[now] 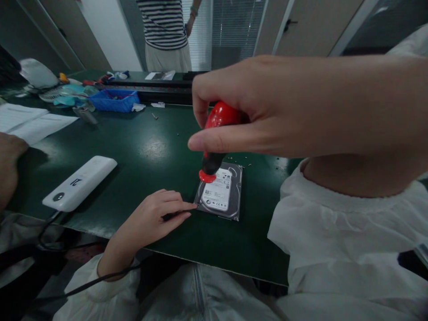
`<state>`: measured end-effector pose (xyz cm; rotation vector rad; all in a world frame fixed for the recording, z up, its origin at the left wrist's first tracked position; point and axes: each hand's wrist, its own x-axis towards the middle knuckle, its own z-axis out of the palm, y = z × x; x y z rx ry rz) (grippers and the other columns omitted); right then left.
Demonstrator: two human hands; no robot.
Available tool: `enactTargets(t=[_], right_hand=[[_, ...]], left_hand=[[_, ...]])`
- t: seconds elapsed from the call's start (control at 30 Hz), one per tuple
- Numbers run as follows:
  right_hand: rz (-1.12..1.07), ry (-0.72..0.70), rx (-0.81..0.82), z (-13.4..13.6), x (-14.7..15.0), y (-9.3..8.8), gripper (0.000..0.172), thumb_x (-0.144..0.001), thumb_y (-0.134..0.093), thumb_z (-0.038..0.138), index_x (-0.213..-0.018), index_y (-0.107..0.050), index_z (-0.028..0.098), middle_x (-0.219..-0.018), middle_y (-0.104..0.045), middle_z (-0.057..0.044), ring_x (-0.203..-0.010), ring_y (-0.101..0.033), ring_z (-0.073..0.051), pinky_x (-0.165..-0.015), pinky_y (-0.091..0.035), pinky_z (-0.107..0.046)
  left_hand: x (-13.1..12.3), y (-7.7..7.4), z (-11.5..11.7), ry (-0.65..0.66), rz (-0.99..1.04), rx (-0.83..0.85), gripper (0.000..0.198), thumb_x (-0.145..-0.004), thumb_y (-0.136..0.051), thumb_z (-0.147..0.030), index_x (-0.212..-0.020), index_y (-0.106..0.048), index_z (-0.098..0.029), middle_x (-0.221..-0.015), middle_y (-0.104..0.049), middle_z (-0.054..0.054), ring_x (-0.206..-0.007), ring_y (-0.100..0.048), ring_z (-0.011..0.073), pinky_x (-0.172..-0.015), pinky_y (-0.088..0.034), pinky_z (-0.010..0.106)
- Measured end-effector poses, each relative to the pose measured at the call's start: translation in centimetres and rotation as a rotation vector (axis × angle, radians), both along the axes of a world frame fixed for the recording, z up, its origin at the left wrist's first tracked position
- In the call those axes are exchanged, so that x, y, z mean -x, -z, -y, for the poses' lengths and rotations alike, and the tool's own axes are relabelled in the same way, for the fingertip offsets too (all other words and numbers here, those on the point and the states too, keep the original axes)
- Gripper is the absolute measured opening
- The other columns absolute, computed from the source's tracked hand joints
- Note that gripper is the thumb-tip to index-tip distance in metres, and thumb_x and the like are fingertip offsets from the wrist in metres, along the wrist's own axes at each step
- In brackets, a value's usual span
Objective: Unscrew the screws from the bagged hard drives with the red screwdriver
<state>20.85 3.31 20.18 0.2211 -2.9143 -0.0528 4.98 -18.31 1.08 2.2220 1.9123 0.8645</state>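
A 3.5-inch hard disk drive [219, 191] lies flat on the dark green table [150, 151], its white label facing up. My right hand [254, 107] is shut around the red handle of a screwdriver [220, 117] and holds it upright. The black shaft and red collar stand over the drive's upper left corner, and my fingers hide the tip area's upper parts. My left hand [150, 218] rests on the table with its fingers together, and the index fingertip touches the drive's left edge.
Several tiny screws lie near the drive's top edge. A white power bank [80, 183] lies to the left, beyond it papers [33, 122] and a blue bin [115, 100]. Another person's hand [8, 167] is at the left edge. A person in a striped top [163, 31] stands beyond the table.
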Motion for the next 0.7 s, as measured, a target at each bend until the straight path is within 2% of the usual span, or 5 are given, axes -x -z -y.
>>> enactTargets(t=[0.13, 0.3, 0.43, 0.57, 0.7], right_hand=[[0.029, -0.07, 0.01, -0.1, 0.0, 0.0, 0.042, -0.093, -0.055, 0.049, -0.122, -0.054, 0.019, -0.097, -0.053, 0.009, -0.065, -0.033, 0.0, -0.049, -0.024, -0.018], [-0.029, -0.046, -0.056, 0.2, 0.3, 0.0, 0.057, -0.098, -0.034, 0.067, -0.121, -0.056, 0.02, -0.111, -0.055, 0.006, -0.084, -0.05, -0.004, -0.059, -0.032, -0.021], [0.01, -0.097, 0.02, -0.4, -0.1, 0.1, 0.038, -0.095, -0.051, 0.051, -0.117, -0.057, 0.02, -0.103, -0.059, 0.005, -0.066, -0.039, -0.002, -0.046, -0.028, -0.018], [0.039, -0.164, 0.042, -0.3, -0.3, -0.2, 0.044, -0.093, -0.052, 0.053, -0.12, -0.056, 0.019, -0.106, -0.056, 0.004, -0.069, -0.039, -0.004, -0.046, -0.03, -0.018], [0.02, 0.032, -0.028, 0.8, 0.1, -0.4, 0.052, -0.098, -0.043, 0.063, -0.117, -0.061, 0.018, -0.103, -0.056, 0.003, -0.079, -0.048, -0.005, -0.051, -0.03, -0.02]], left_hand=[[-0.1, 0.0, 0.2, -0.001, -0.012, 0.0, 0.024, -0.102, -0.059, -0.02, -0.12, -0.075, -0.025, -0.091, -0.072, 0.001, -0.082, -0.067, 0.0146, -0.074, -0.047, 0.029], [-0.1, -0.2, 0.1, -0.01, -0.012, 0.01, 0.024, -0.102, -0.059, -0.021, -0.119, -0.075, -0.025, -0.092, -0.073, 0.002, -0.083, -0.067, 0.0155, -0.075, -0.047, 0.03], [0.0, -0.1, -0.1, -0.004, -0.008, 0.018, 0.025, -0.102, -0.059, -0.021, -0.12, -0.075, -0.025, -0.092, -0.072, 0.002, -0.082, -0.067, 0.0151, -0.074, -0.047, 0.029], [0.1, 0.0, -0.1, -0.005, -0.018, 0.009, 0.024, -0.102, -0.058, -0.02, -0.119, -0.075, -0.024, -0.091, -0.072, 0.002, -0.082, -0.067, 0.0152, -0.074, -0.047, 0.03], [0.1, 0.0, 0.0, -0.006, -0.013, 0.008, 0.025, -0.101, -0.06, -0.02, -0.12, -0.075, -0.024, -0.092, -0.072, 0.002, -0.084, -0.067, 0.015, -0.077, -0.047, 0.03]])
